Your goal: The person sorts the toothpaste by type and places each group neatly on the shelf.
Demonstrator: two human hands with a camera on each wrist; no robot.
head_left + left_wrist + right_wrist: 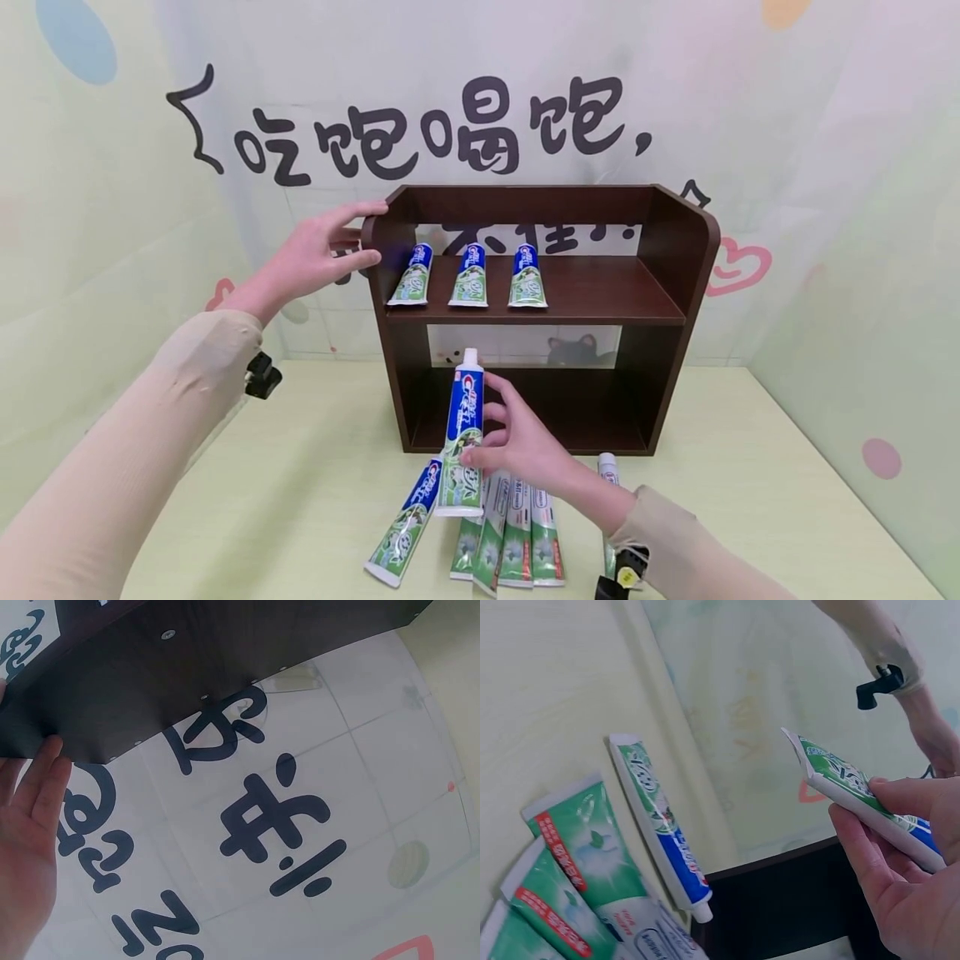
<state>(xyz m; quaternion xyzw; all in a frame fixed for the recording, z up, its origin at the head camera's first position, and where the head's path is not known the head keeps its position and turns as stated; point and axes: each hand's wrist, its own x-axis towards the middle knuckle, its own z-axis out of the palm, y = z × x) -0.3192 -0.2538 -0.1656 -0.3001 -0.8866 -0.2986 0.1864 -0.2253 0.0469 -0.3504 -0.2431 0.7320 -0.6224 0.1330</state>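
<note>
A blue-and-green toothpaste tube with a white cap (467, 442) is in my right hand (525, 442), tilted with its cap uppermost, raised above the tabletop and in front of the shelf's lower compartment. My thumb and fingers are closed on its sides, pinching it firmly. Partly behind it, a second blue-and-green tube (403, 529) lies slanted on the pale yellow-green tabletop (300, 450). Beside that one, several green-and-white tubes with red strips (517, 533) lie fanned and overlapping, out from the shelf's front edge. Past my right wrist, a lone white-capped tube (609, 468) is partly covered by my arm.

My left hand (318, 254) is at the upper left corner of the dark brown two-tier shelf (692, 283), fingers extended and touching its side panel, with no tube in them. On the upper board, three blue-and-green tubes (468, 279) lie in a row from the left end, flat ends toward the front edge. The shelf stands near the tabletop's rear edge, before a pale wall covering with black lettering (720, 92).
</note>
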